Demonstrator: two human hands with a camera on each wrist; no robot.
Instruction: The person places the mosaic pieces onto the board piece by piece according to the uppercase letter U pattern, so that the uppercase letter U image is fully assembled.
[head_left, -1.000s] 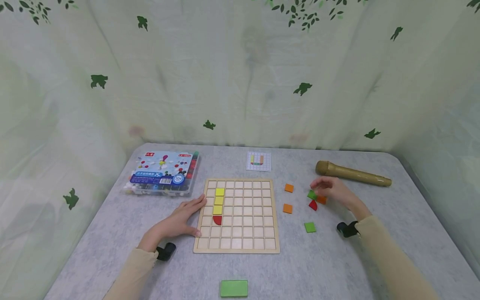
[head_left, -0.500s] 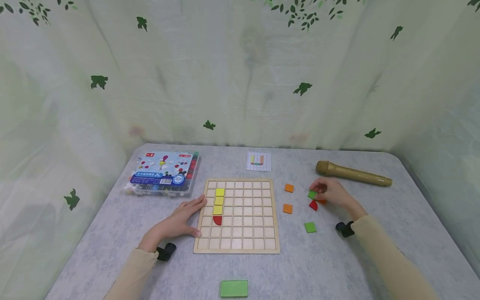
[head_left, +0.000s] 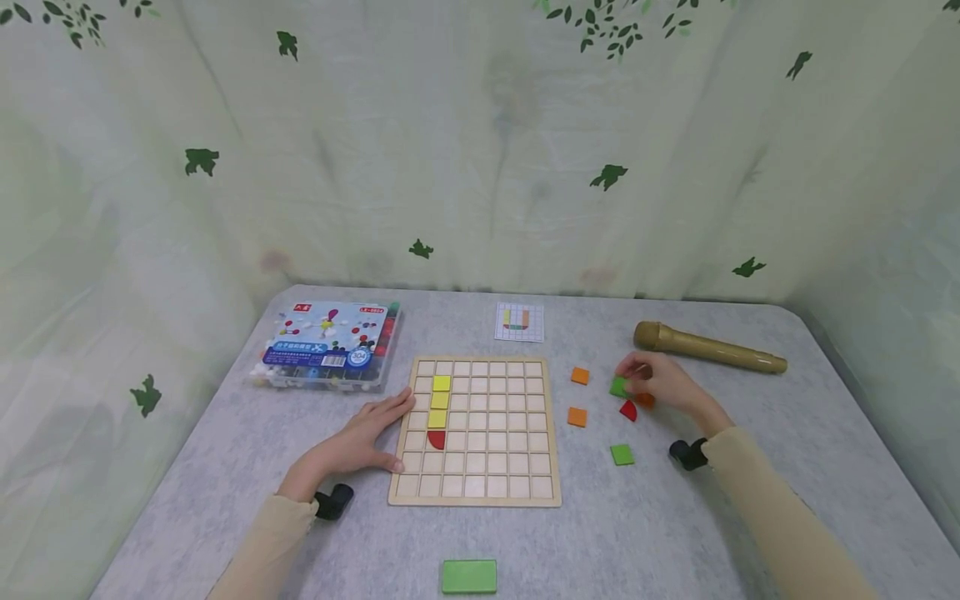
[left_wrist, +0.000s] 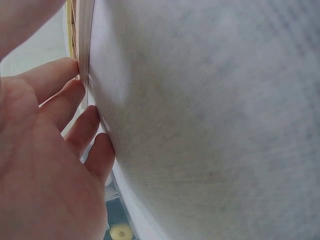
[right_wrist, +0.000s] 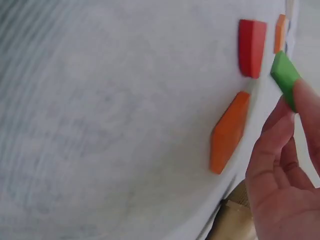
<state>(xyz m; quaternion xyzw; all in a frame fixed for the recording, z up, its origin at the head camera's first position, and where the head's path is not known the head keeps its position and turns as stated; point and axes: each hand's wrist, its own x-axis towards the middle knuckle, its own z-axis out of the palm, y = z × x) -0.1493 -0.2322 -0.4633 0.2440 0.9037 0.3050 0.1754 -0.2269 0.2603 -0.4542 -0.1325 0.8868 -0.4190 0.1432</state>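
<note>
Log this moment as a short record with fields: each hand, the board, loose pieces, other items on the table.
left hand: left hand rests flat against the left edge of the wooden grid board
right hand: right hand pinches a green tile
board contents: three yellow tiles in a column, a red semicircle under them
loose pieces: two orange squares, a red piece, a green square
other items: pattern card, plastic box, olive tube, green block at the near edge
</note>
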